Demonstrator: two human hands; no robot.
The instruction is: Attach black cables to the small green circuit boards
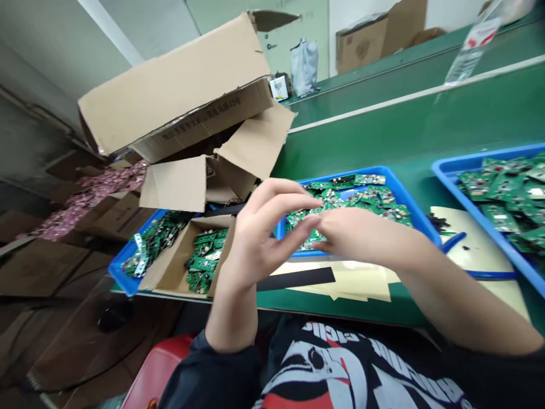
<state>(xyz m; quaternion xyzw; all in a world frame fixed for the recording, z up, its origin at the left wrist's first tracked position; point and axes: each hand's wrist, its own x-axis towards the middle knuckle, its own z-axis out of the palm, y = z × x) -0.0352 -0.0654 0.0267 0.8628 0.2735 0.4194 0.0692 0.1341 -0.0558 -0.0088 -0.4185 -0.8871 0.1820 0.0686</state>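
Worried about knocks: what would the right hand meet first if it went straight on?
Probably the left hand, whose fingers sit just ahead of the right hand, above the blue tray; depth is hard to judge.

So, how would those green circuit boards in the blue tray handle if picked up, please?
Each green circuit board probably feels stiff and light, judging by its flat shape; its raised components may snag neighbours or break.

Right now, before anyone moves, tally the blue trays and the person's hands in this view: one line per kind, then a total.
Blue trays: 3
Hands, the left hand and the right hand: 2
Total: 5
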